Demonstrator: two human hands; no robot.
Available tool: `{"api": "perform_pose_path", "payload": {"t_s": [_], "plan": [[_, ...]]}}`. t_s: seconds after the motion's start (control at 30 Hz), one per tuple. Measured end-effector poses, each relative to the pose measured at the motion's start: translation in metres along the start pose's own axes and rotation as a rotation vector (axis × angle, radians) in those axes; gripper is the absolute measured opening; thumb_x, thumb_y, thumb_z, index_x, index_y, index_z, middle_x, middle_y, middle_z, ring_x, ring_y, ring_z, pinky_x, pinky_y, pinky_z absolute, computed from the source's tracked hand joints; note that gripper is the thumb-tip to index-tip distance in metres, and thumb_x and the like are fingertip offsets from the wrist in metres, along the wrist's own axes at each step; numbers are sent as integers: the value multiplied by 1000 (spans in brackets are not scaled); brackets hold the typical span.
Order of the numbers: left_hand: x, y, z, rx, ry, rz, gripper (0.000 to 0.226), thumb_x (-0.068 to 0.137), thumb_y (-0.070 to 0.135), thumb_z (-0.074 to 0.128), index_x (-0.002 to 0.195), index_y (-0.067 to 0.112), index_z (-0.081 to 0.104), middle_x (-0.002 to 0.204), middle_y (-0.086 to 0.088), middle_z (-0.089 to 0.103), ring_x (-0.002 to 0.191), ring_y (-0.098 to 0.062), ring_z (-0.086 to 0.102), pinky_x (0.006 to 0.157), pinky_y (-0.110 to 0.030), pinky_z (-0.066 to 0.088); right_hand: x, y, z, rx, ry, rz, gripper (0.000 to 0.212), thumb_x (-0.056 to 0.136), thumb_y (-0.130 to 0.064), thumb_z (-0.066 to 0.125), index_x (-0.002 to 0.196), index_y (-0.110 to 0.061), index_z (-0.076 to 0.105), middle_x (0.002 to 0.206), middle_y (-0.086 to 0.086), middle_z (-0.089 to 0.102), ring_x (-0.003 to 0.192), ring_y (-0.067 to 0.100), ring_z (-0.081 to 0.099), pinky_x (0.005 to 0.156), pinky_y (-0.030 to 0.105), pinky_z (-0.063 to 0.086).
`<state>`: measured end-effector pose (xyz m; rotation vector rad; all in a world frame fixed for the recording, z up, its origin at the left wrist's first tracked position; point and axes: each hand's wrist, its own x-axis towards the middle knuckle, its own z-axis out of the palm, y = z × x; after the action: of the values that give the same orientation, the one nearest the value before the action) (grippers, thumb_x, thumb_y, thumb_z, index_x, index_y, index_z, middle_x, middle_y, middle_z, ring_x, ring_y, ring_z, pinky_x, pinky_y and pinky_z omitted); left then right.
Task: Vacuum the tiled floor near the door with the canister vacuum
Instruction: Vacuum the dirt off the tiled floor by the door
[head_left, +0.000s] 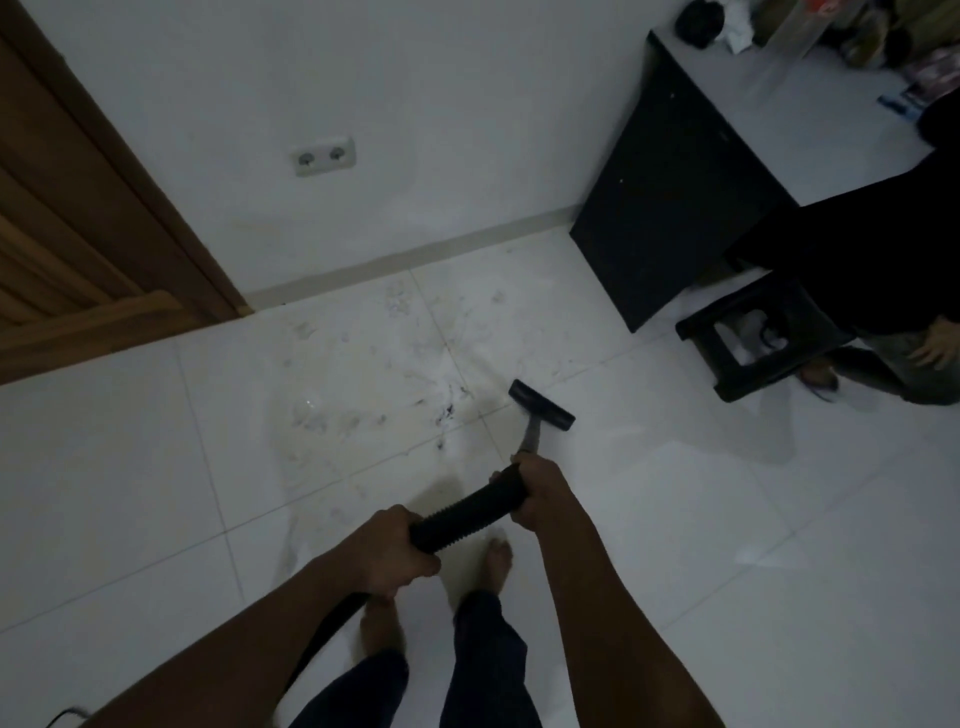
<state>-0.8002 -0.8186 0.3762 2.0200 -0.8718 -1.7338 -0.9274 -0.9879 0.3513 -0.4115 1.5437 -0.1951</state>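
A black ribbed vacuum hose (470, 512) runs between both hands in the middle of the view. My left hand (392, 551) grips its lower end and my right hand (540, 493) grips its upper end where the metal wand (531, 435) begins. The wand leads down to a black floor nozzle (542, 405) resting on the white tiled floor (130, 467). Dark debris and dusty smears (447, 413) lie just left of the nozzle. The canister itself is out of view. A wooden door (78, 223) stands at the far left.
A black cabinet (670, 192) with a cluttered white top stands at the back right. A black stool (763, 338) sits beside it, with another person's leg and hand at the right edge. A double wall socket (324, 156) is on the white wall. My bare feet stand below the hose.
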Motion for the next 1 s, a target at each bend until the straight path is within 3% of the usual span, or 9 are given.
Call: {"api": "perform_pose_path", "payload": {"t_s": [0.13, 0.33, 0.53, 0.73, 1.0], "plan": [[10, 16, 1, 24, -51, -4, 24, 72, 10, 70, 58, 15, 51, 51, 4, 54, 43, -8, 51, 44, -23, 40, 17, -6, -16, -34, 14, 31, 31, 101, -10, 50, 129, 1, 44, 98, 21, 54, 62, 27, 55, 55, 39, 51], [42, 53, 29, 23, -6, -30, 22, 69, 11, 69, 57, 17, 51, 48, 7, 54, 43, -8, 54, 45, -21, 40, 59, -42, -38, -40, 2, 73, 39, 99, -10, 50, 136, -11, 40, 85, 19, 53, 54, 28, 56, 48, 34, 55], [65, 85, 44, 43, 14, -46, 21, 71, 10, 70, 59, 17, 54, 47, 5, 55, 47, -12, 55, 46, -22, 41, 68, -75, -57, -47, -53, 59, 39, 99, -7, 47, 137, -13, 40, 80, 15, 51, 56, 25, 54, 53, 35, 53], [80, 107, 37, 18, 50, -75, 12, 72, 9, 71, 67, 11, 61, 52, 0, 60, 46, -15, 57, 46, -27, 46, 63, -106, -68, 21, -74, 6, 30, 97, 0, 49, 127, -3, 46, 84, 16, 54, 62, 26, 56, 56, 37, 53], [103, 124, 44, 26, 86, -104, 13, 75, 12, 70, 69, 7, 60, 55, -4, 59, 44, -17, 55, 46, -26, 46, 85, -128, -64, 60, -47, 17, 48, 98, -3, 47, 144, -15, 39, 103, 16, 53, 68, 24, 57, 60, 36, 57]]}}
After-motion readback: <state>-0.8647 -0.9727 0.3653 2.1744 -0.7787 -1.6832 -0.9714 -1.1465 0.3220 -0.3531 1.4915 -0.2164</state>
